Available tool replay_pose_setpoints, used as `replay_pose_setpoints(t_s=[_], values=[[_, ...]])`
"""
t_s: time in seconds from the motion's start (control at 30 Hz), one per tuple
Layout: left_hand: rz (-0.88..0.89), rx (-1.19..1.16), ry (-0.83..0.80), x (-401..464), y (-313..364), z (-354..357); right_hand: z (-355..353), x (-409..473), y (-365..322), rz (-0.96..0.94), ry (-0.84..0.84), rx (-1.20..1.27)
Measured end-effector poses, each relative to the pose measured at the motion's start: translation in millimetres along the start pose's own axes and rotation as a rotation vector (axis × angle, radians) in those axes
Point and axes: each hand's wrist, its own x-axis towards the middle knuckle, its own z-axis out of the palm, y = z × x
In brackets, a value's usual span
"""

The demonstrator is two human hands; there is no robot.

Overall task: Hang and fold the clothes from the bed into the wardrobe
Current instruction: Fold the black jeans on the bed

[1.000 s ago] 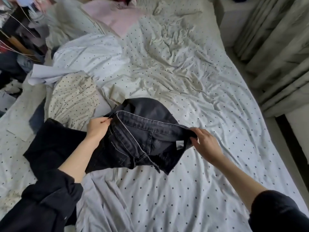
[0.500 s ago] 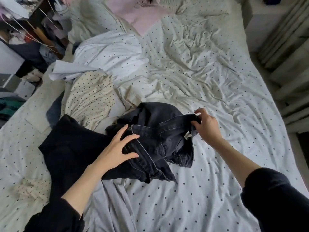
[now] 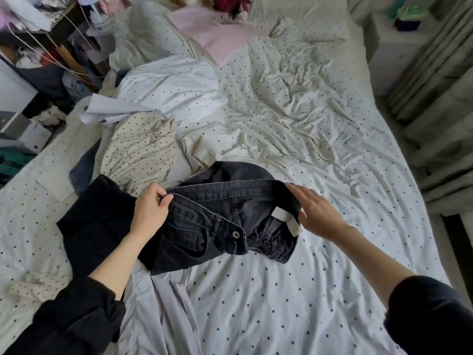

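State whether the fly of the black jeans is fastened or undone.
Undone. On the jeans the metal button sits free, the waistband gapes open and the inside labels show.

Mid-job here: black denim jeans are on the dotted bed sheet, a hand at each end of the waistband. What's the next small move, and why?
Probably close the right hand on the waistband. The left hand already pinches its end of the black denim jeans, while the right hand's fingers lie straight against the other end, so pulling the waistband flat for folding isn't yet possible.
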Motion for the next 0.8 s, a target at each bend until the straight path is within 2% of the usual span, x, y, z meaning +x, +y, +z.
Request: replay_pose_setpoints(t_s=[0.13, 0.23, 0.27, 0.4, 0.43, 0.53, 0.7, 0.8], values=[[-0.023, 0.009, 0.018, 1.5, -0.4, 1.8, -2.7, -0.9, 11.9, -0.225, 0.123, -0.218], [-0.012, 0.010, 0.030, -0.8, 0.9, -1.1, -8.5, -1.4, 16.6, -0.362, 0.215, -0.224], [-0.004, 0.012, 0.028, -0.5, 2.0, -1.8, -13.1, 0.8, 14.5, -0.335, 0.227, -0.144], [0.049, -0.029, 0.077, -0.5, 14.8, -22.0, -42.1, 11.8, -5.5, 0.006, 0.351, 0.266], [0.070, -0.060, 0.109, 3.0, 27.2, -36.9, -61.6, 15.7, -16.1, 0.031, 0.382, 0.328], [0.086, -0.113, 0.186, 18.7, 46.8, -63.1, -92.8, 30.3, -39.0, 0.066, 0.386, 0.514], [0.275, -0.234, 0.376, 34.3, 114.3, -138.7, -188.7, 30.7, -76.3, 0.000, 0.599, 0.692], [0.469, -0.280, 0.456, 28.3, 162.9, -184.9, -243.8, 7.8, -94.2, -0.018, 0.793, 0.742]])
